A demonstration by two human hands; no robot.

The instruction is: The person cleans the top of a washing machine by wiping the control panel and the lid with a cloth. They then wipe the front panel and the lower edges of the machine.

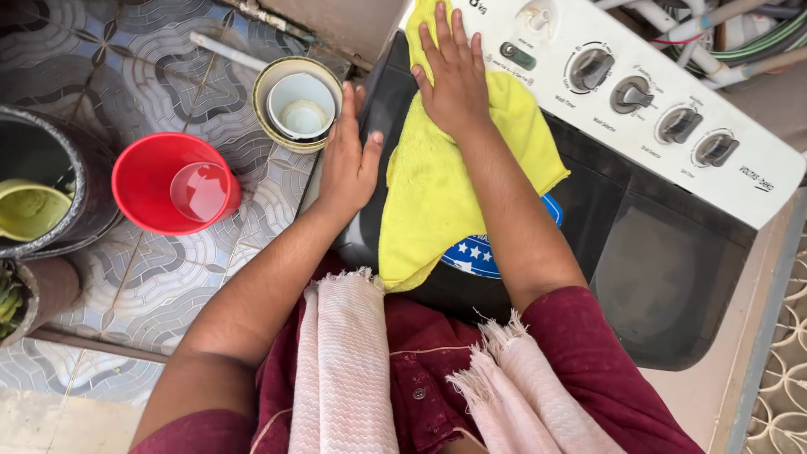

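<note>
My right hand lies flat, fingers spread, pressing a yellow cloth onto the top of a washing machine. The cloth drapes from the white control panel down over the dark lid. My left hand rests on the machine's left edge beside the cloth, fingers together, holding nothing. A round blue sticker with white stars peeks out under the cloth.
A red bucket stands on the patterned tile floor to the left. Behind it sits a pale nested bucket. A dark barrel with a green mug is at the far left. Pipes and hoses run behind the machine.
</note>
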